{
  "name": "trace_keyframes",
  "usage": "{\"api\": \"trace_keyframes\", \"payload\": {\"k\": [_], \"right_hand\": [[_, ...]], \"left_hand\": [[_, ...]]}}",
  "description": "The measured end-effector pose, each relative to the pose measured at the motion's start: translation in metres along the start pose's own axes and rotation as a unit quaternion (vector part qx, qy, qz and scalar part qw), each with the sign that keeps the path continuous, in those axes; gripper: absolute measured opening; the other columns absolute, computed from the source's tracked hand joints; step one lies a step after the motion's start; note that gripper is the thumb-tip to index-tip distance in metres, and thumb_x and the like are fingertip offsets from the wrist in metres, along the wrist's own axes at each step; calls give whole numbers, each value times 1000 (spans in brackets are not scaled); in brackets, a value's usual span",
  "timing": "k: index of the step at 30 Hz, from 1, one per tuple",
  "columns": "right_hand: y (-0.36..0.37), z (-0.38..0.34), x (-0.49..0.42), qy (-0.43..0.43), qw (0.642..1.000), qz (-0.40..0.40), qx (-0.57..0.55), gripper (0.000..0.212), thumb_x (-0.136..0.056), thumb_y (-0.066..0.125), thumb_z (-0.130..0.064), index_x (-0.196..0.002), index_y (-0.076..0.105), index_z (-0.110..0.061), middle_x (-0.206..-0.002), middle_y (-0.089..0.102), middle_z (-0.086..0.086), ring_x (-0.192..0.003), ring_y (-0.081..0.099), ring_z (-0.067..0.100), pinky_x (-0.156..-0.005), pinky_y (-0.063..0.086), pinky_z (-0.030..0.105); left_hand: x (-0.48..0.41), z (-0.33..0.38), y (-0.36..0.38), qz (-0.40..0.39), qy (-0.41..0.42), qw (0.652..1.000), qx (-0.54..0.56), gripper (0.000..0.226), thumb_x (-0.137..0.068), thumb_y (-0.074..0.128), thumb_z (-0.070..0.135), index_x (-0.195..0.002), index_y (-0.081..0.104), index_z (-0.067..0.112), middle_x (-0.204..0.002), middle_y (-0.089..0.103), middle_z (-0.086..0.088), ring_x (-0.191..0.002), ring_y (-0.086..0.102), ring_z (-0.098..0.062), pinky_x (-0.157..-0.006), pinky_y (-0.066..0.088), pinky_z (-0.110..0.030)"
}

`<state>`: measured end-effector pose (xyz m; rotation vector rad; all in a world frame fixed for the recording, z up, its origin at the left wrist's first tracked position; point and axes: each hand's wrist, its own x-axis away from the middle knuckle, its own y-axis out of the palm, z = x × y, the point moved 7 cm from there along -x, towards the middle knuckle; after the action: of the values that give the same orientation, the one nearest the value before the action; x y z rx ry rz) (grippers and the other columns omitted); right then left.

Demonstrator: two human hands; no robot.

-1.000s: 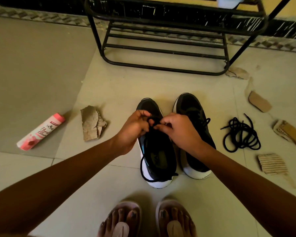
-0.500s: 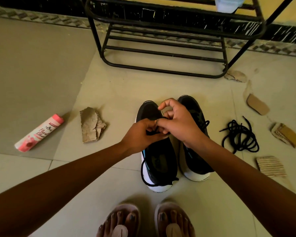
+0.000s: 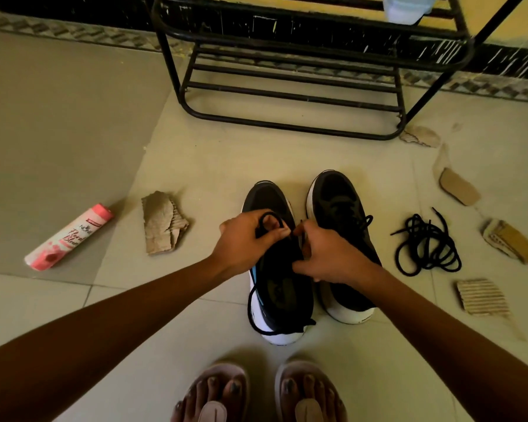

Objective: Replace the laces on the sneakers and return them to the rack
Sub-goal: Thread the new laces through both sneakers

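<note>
Both hands meet over the black, white-soled sneaker [image 3: 282, 287] at frame centre, whose long axis points up-frame toward the black metal rack [image 3: 287, 95]. Our left hand [image 3: 244, 239] has its grip clamped on a loop of black lace [image 3: 269, 213] above the tongue; our right hand [image 3: 326, 258], just beside it, pinches the other strand [image 3: 302, 239]. We judge tying follows, loop nearer our left.
</note>
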<state>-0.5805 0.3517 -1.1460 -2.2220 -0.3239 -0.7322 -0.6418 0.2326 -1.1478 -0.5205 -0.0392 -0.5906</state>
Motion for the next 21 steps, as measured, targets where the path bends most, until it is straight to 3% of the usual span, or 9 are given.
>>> {"api": "trace_keyframes", "payload": {"k": [2,3,5,7,9,13,16,18,21], "right_hand": [[3,-2,-1,-21,998,49,20,45,-80,68,-21,-116,45,-13,-87,59,3,-78,62,22,-70,55,36],[4,-3,-1,-21,998,55,19,43,-80,68,-20,-115,45,-14,-86,58,2,-80,62,22,-68,53,35],[6,-2,-2,-12,998,54,12,42,-79,69,-21,-113,44,-16,-86,57,0,-80,61,21,-68,54,33],[8,3,-3,-5,998,56,-7,43,-78,71,-23,-113,45,-16,-85,57,1,-77,62,20,-69,56,35],[8,5,-3,0,998,53,-21,47,-77,73,-26,-114,47,-15,-81,56,-1,-72,59,17,-68,56,33],[-13,-7,1,-43,990,132,-16,63,-70,75,-51,-121,52,-23,-106,50,-5,-92,54,10,-77,46,23],[-33,-29,3,-133,969,200,-62,35,-80,70,-41,-107,66,-20,-86,52,-13,-76,52,-3,-65,37,9],[-34,-36,-1,-158,968,187,-64,14,-86,67,-29,-87,71,-16,-73,54,-15,-67,53,-2,-61,39,12],[-34,-30,-6,-139,965,174,-137,19,-90,62,-23,-71,63,-23,-72,63,-3,-71,64,16,-67,52,27]], "left_hand": [[1,7,-3,10,12,999,42,9,-77,64,45,-80,67,36,-78,69,16,-84,65,-5,-91,48,-43],[0,10,-7,26,12,995,93,3,-82,66,33,-79,67,32,-74,69,15,-79,65,-3,-86,51,-34],[-4,17,-22,78,-19,968,239,14,-89,60,10,-80,64,20,-64,67,13,-66,61,2,-71,49,-16],[-11,20,-38,116,-69,917,375,16,-92,53,6,-81,61,14,-59,65,11,-59,60,0,-64,48,-14],[-16,23,-48,120,-99,883,442,14,-92,53,8,-82,61,13,-61,65,8,-57,59,-4,-67,50,-17],[-14,32,-40,72,-85,884,453,12,-91,55,9,-81,62,11,-64,62,5,-50,51,-6,-59,49,-19],[-14,41,-33,40,-60,897,436,10,-90,55,9,-82,61,10,-64,61,5,-51,52,-7,-55,48,-18],[-14,41,-33,47,-56,906,418,10,-90,55,9,-83,61,11,-64,62,7,-53,55,-6,-57,49,-17],[-11,36,-38,105,-14,962,251,6,-86,64,14,-89,60,16,-73,64,10,-65,59,2,-64,46,-12]]}}
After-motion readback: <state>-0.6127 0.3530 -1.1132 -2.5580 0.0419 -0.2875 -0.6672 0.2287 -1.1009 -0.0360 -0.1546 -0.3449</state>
